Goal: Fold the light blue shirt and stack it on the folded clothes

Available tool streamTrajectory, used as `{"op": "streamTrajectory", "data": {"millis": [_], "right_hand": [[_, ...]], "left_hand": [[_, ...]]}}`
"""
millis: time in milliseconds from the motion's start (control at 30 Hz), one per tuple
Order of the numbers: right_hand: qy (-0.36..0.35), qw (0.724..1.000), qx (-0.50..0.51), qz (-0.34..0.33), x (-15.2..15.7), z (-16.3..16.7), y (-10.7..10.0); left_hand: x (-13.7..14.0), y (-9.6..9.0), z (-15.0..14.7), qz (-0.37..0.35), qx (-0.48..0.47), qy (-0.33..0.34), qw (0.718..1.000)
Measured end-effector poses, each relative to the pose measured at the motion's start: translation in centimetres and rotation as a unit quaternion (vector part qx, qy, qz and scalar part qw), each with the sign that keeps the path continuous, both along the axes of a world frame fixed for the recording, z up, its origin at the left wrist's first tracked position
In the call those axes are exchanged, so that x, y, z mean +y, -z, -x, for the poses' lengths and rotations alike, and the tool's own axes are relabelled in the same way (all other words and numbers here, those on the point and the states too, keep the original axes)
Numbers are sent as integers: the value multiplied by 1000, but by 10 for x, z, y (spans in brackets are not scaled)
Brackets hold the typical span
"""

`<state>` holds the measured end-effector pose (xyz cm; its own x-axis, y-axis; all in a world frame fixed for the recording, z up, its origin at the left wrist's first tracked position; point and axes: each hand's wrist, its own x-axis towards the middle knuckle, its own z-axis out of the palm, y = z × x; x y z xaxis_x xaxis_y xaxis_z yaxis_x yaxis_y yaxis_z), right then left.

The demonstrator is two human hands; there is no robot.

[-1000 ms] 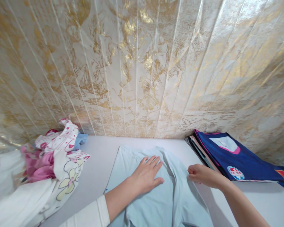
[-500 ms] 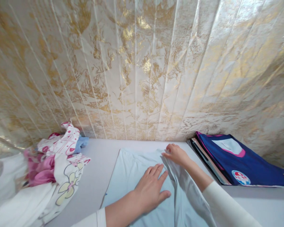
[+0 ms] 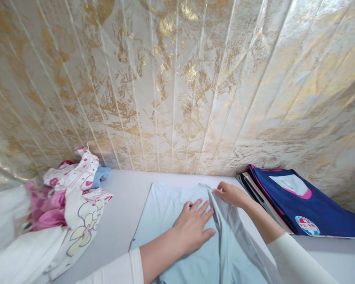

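Pale blue pants (image 3: 165, 213) lie spread on the white surface in front of me, their gathered waist edge at the far end. My left hand (image 3: 193, 228) rests palm down on the middle of the cloth, fingers spread and pressing lightly. At the upper right corner of the waist, my right hand (image 3: 229, 194) has its thumb and fingers closed on the edge of the pants. Between the hands the fabric rises in a long fold, and the right-hand part is loose and wrinkled toward me. The near end runs out of view.
On the left sits a loose heap of clothes (image 3: 77, 177), white, pink and patterned with a flower. A stack of folded clothes with a navy garment (image 3: 316, 201) on top lies at right. Behind the white surface (image 3: 121, 197) stands a gold-patterned curtain (image 3: 165, 118).
The view has shifted slightly. My right hand has moved a little to the right with the waist edge, and my left hand's fingers have spread a bit on the cloth.
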<state>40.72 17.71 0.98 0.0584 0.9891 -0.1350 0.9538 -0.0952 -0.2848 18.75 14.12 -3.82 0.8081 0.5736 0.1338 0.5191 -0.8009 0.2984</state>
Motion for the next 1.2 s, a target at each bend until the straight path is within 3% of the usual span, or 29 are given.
{"op": "streamTrajectory", "data": {"millis": [100, 133, 200, 267, 367, 467, 533, 600, 733, 900, 1033, 1133, 1200], "right_hand": [[3, 994, 49, 102, -40, -24, -2], [5, 978, 122, 168, -55, -31, -3], [-14, 949, 233, 211, -80, -39, -6], [-21, 936, 289, 198, -94, -36, -13], [-17, 945, 274, 176, -92, -21, -25], [26, 986, 117, 120, -80, -11, -31], [66, 993, 9, 100, -75, -11, -25], [73, 990, -21, 123, -74, -16, -14], [26, 988, 87, 125, -77, -23, -5], [-21, 955, 284, 89, -62, 26, -41], [-91, 901, 402, 133, -35, 73, -57], [-50, 885, 459, 54, -15, 70, -46], [-11, 888, 459, 15, -6, 55, -30]], "left_hand": [[6, 3, -3, -8, -13, -12, 1000], [7, 4, -4, -6, -14, -13, 1000], [9, 5, -5, -1, -15, -12, 1000], [9, 5, -6, 2, -13, -11, 1000], [8, 0, -1, 0, -7, -11, 1000], [3, -11, 15, -9, -6, -10, 1000], [-1, -18, 30, -4, -8, -8, 1000], [-4, -21, 44, 20, -6, -1, 1000], [-5, -14, 56, 70, -5, 11, 997], [-5, -10, 53, 89, -27, 1, 996], [-3, -17, 65, 71, -42, -139, 987], [-4, -23, 81, 75, -59, -223, 970], [-6, -25, 87, 78, -83, -207, 972]]}}
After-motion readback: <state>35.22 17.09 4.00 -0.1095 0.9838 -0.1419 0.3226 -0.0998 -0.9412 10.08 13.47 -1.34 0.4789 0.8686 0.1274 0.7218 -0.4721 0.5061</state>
